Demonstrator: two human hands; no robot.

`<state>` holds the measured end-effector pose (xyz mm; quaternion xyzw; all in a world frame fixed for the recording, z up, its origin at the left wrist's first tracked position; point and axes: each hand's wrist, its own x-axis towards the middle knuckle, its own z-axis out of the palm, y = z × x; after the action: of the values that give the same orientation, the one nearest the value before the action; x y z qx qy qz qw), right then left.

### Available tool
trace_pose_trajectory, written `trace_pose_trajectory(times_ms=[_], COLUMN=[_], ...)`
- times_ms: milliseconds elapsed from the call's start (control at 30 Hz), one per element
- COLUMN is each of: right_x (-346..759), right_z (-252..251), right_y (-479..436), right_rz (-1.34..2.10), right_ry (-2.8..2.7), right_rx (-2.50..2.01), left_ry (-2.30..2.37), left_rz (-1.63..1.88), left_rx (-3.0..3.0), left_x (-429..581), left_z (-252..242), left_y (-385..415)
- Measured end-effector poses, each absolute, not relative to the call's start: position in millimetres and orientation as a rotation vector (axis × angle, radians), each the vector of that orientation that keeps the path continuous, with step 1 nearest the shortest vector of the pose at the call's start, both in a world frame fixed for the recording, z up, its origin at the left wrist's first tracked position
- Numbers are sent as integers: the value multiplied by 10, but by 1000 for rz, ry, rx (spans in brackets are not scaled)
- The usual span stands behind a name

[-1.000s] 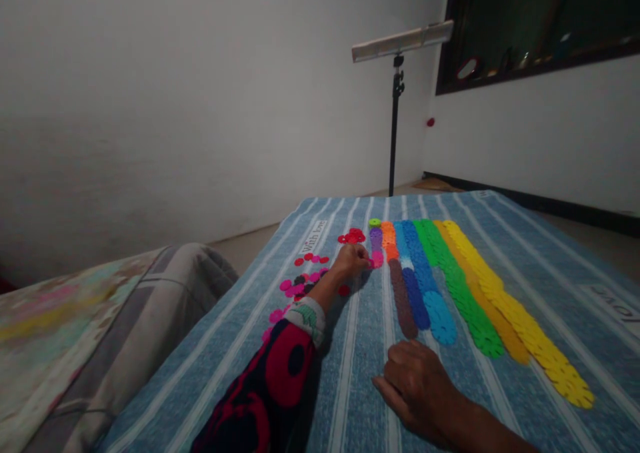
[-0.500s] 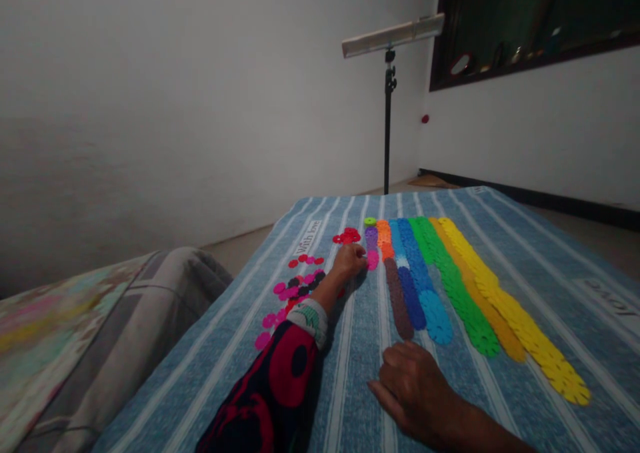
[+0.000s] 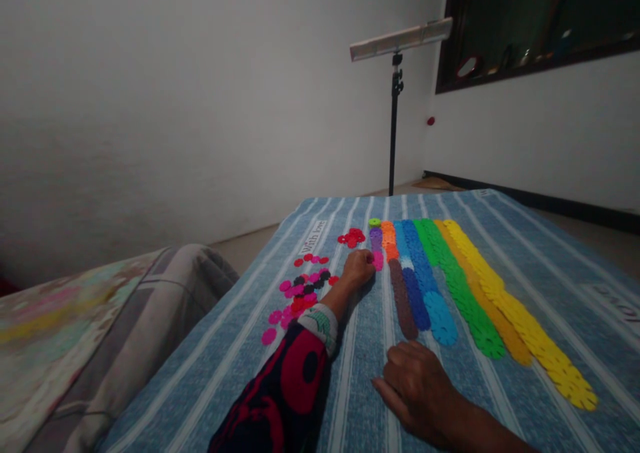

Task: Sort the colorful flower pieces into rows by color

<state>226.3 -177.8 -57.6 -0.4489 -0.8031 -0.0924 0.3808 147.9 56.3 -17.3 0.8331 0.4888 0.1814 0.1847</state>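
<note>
My left hand (image 3: 360, 267) reaches forward with its fingers pinched at the edge of a pink notched plastic disc (image 3: 379, 261). This disc lies at the near end of a short row of purple discs (image 3: 376, 239). To the right run overlapping rows: orange discs (image 3: 389, 239), brown discs (image 3: 403, 299), blue discs (image 3: 423, 259), green discs (image 3: 465, 306) and yellow discs (image 3: 540, 339). My right hand (image 3: 417, 386) rests loosely curled on the cloth, below the brown row, with nothing visible in it.
Loose pink discs (image 3: 269, 336), black discs (image 3: 319, 283) and red discs (image 3: 353, 237) lie scattered left of my left arm. A striped blue cloth (image 3: 210, 373) covers the surface. A lamp stand (image 3: 393, 133) rises behind it. A draped grey cover (image 3: 185, 293) sits at left.
The view has shifted slightly, so everything sits a little farther right. My left hand stays by the pink disc with its fingers nearer to it. My right hand rests in the same place.
</note>
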Motion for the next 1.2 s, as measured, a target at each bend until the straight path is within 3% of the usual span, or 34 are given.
trace_pose_trajectory(times_ms=[333, 633, 1200], right_x=[2276, 2301, 2337], right_z=[-597, -673, -669], right_y=[-1781, -1788, -1805], right_rz=[-201, -214, -297], right_ry=[-2064, -2110, -2127], right_rx=[-1147, -1150, -1099], left_ry=[1357, 1368, 1759], left_rz=[724, 771, 1189], left_rx=[2225, 2189, 1875], left_x=[1272, 395, -709], left_z=[-154, 87, -178], left_y=[496, 383, -116])
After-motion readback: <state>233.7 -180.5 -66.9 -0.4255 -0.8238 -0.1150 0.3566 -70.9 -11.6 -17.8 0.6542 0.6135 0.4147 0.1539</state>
